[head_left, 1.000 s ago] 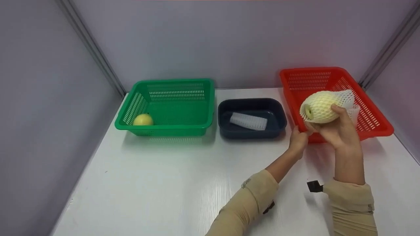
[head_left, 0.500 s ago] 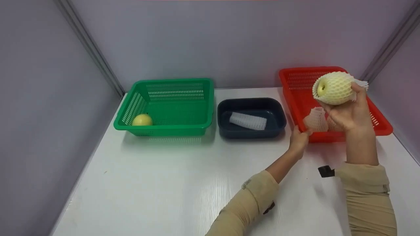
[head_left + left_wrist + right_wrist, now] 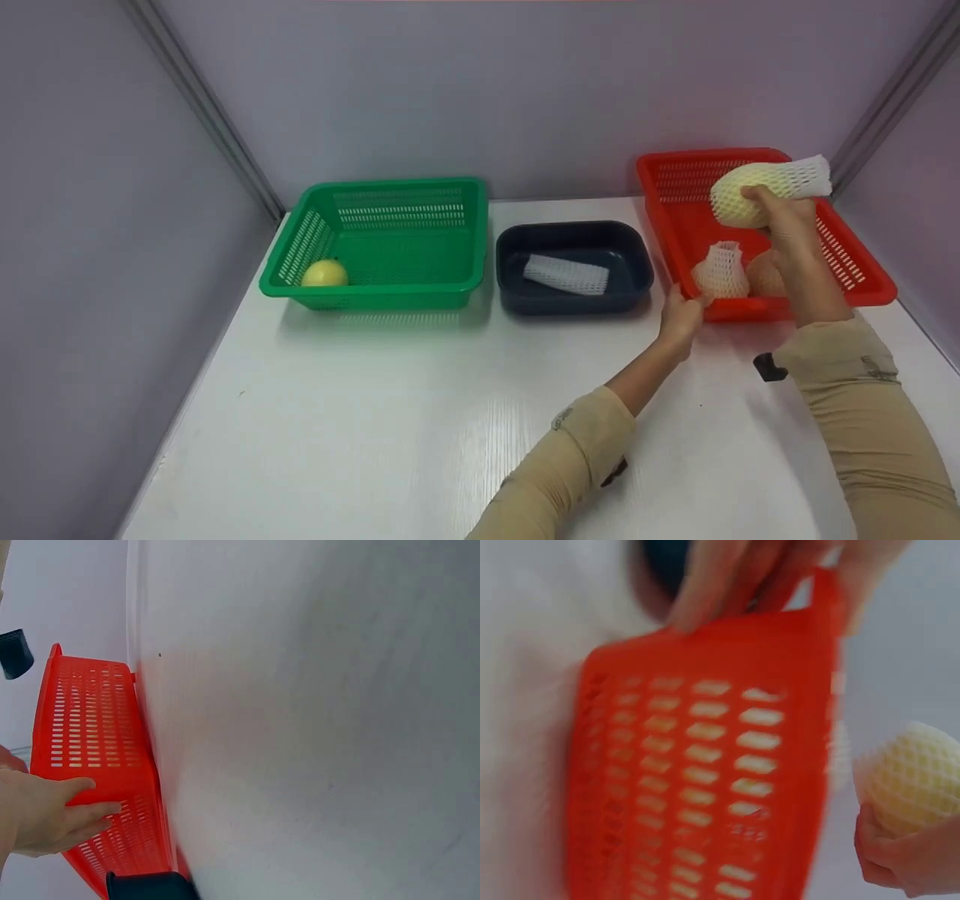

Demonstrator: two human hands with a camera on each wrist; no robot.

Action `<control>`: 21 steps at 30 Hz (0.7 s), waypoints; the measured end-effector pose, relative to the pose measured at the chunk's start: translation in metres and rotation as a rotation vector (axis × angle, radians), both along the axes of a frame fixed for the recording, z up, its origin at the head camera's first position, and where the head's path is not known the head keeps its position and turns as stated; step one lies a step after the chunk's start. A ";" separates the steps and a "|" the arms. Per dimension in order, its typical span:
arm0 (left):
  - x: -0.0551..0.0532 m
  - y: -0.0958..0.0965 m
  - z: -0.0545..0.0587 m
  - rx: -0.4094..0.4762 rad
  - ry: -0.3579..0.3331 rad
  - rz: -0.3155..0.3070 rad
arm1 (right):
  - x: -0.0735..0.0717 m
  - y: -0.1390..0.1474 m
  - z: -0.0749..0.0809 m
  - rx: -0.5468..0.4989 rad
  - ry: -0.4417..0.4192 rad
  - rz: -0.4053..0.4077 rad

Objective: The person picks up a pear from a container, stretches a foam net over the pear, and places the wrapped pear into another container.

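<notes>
My right hand [image 3: 791,229] holds a pale yellow fruit [image 3: 731,201] in a white foam net above the red basket [image 3: 750,310]. The net's loose end sticks out to the right past the hand. In the right wrist view, the wrapped fruit [image 3: 919,776] sits in the fingers, with its far end cut off by the frame. My left hand [image 3: 681,321] grips the basket's near left corner. Its fingers [image 3: 82,823] press along the outer wall in the left wrist view. Inside the basket lie two more net-wrapped fruits [image 3: 721,277], the right one partly hidden by my right forearm.
Left of the red basket stands a dark blue tray [image 3: 574,305] with a flattened white foam net [image 3: 566,275] in it. Further left, a green basket [image 3: 390,289] holds one bare yellow fruit [image 3: 325,274]. A grey wall [image 3: 480,97] rises close behind the containers.
My right hand has lifted the wrapped fruit up and back, then turned it so its open end faces away. The other wrapped fruits now show below. My left hand stays on the basket corner.
</notes>
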State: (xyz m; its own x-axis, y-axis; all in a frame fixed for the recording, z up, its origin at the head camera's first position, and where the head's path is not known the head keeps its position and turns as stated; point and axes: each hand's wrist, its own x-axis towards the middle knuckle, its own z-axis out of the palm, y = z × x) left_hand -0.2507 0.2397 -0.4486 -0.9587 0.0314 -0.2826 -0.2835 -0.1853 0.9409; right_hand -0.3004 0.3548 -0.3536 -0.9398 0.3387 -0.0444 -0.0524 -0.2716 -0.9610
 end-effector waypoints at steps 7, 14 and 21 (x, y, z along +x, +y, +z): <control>-0.001 -0.003 0.002 0.011 -0.013 -0.013 | -0.024 -0.002 -0.023 0.530 -0.163 -0.094; -0.001 -0.002 0.002 0.007 -0.026 -0.019 | -0.042 0.004 -0.044 0.738 -0.190 -0.076; 0.001 -0.002 0.001 -0.006 -0.006 -0.009 | -0.047 0.005 -0.054 0.824 -0.232 0.090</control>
